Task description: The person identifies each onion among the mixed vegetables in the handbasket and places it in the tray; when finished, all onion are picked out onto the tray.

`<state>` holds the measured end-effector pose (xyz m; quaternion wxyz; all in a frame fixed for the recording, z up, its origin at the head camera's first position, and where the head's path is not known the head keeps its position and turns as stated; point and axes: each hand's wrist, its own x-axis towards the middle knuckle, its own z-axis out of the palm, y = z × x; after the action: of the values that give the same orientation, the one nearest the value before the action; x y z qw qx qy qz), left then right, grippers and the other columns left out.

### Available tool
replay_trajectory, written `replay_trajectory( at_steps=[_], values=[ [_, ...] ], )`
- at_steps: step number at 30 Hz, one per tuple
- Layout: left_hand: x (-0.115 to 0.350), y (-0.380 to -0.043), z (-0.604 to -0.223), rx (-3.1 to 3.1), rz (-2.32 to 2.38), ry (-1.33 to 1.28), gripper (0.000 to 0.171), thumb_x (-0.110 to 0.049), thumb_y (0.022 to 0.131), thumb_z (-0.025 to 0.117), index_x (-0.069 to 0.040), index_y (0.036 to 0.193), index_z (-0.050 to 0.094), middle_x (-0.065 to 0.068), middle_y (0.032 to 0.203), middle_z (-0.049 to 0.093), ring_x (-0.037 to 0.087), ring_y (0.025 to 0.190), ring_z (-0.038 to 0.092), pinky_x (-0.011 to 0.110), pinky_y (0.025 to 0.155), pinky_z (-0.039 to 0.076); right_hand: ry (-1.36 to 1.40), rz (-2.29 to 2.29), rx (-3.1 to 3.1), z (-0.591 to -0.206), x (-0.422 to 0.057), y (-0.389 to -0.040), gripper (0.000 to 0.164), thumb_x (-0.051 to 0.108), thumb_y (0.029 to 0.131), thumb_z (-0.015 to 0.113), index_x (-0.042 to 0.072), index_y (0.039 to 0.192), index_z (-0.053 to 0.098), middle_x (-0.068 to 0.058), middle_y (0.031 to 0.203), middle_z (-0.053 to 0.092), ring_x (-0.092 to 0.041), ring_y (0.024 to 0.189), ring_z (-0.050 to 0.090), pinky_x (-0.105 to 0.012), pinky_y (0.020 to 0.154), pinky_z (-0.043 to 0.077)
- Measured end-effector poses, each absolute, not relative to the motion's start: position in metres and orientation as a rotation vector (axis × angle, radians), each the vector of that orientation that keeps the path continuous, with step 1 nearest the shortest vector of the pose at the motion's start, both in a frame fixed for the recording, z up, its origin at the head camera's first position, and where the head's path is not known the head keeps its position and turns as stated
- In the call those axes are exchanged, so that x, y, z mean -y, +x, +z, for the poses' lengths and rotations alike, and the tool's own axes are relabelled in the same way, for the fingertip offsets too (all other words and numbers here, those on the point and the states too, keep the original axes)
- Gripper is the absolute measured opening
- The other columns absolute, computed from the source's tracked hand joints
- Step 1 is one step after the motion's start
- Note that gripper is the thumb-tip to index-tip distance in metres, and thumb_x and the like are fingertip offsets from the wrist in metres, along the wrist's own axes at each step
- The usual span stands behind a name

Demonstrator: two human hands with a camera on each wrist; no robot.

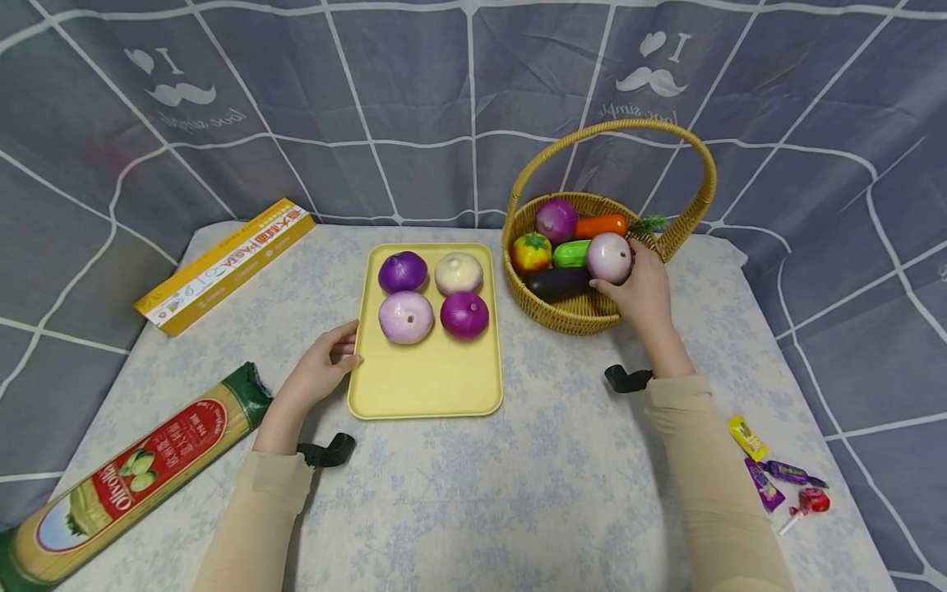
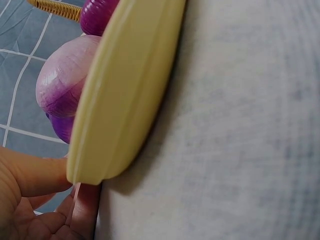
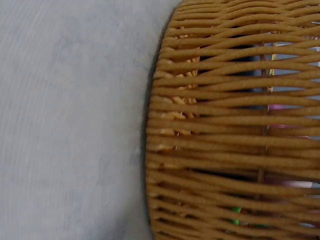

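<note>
My right hand (image 1: pixel 646 289) grips a pale purple onion (image 1: pixel 608 258) at the right inside of the wicker basket (image 1: pixel 543 316), thumb on its near side. Beside that onion lie an eggplant (image 1: pixel 556 284), a green vegetable (image 1: pixel 571 253), a carrot (image 1: pixel 601 226), a purple onion (image 1: pixel 556 220) and a red-yellow tomato-like vegetable (image 1: pixel 531 253). My left hand (image 1: pixel 325 366) pinches the left edge of a yellow tray (image 1: pixel 425 386); the left wrist view shows the thumb (image 2: pixel 42 175) at its rim. Several onions stand on the tray, among them a white one (image 1: pixel 458 274) and a pale purple one (image 2: pixel 65 75).
A pasta box (image 1: pixel 228 265) lies at the back left, and a long pasta bag (image 1: pixel 140 477) at the front left. Wrapped candies (image 1: pixel 749 437) and a red lollipop (image 1: pixel 813 500) are at the right edge. The basket's tall handle (image 1: pixel 614 126) arches over its contents.
</note>
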<state>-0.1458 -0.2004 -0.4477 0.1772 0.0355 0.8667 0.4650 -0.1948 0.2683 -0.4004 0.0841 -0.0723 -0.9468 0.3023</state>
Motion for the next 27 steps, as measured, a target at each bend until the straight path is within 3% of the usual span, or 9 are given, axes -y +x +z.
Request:
replay_trajectory(
  at_steps=[6,15,23,27],
  values=[
    [0.1999,-0.1463,-0.4482,-2.461,1.309,0.102,0.061,-0.001,0.100,0.049,0.003,0.155,0.022,0.027,0.138,0.044,0.037,0.119,0.047,0.045,0.097,0.043,-0.198,0.888,2.833,-0.4023,-0.2653,-0.1963,0.081,0.028,0.084,0.078,-0.006,0.145,0.037,-0.030,0.139,0.043,-0.044,0.129,0.040,-0.060,0.110,0.028],
    [0.1998,-0.1468,-0.4471,-2.463,1.309,0.095,0.061,-0.001,0.100,0.050,0.003,0.154,0.023,0.026,0.137,0.044,0.036,0.117,0.047,0.042,0.094,0.044,-0.161,0.860,2.896,-0.4015,-0.2657,-0.1966,0.074,0.028,0.086,0.072,-0.005,0.144,0.038,-0.029,0.136,0.039,-0.046,0.118,0.047,-0.062,0.100,0.039],
    [0.1982,-0.1465,-0.4466,-2.474,1.298,0.068,0.061,-0.001,0.100,0.050,0.003,0.154,0.024,0.025,0.136,0.045,0.035,0.118,0.046,0.042,0.095,0.043,-0.185,0.857,2.943,-0.3989,-0.2628,-0.2005,0.084,0.041,0.087,0.073,-0.004,0.146,0.034,-0.029,0.143,0.038,-0.046,0.127,0.044,-0.063,0.105,0.037],
    [0.1972,-0.1463,-0.4460,-2.479,1.295,0.065,0.060,-0.001,0.100,0.050,0.003,0.154,0.024,0.026,0.136,0.045,0.036,0.118,0.047,0.044,0.095,0.043,-0.197,0.855,2.925,-0.4003,-0.2622,-0.2019,0.079,0.037,0.088,0.070,-0.006,0.145,0.036,-0.029,0.143,0.040,-0.046,0.127,0.044,-0.062,0.105,0.036]
  ],
)
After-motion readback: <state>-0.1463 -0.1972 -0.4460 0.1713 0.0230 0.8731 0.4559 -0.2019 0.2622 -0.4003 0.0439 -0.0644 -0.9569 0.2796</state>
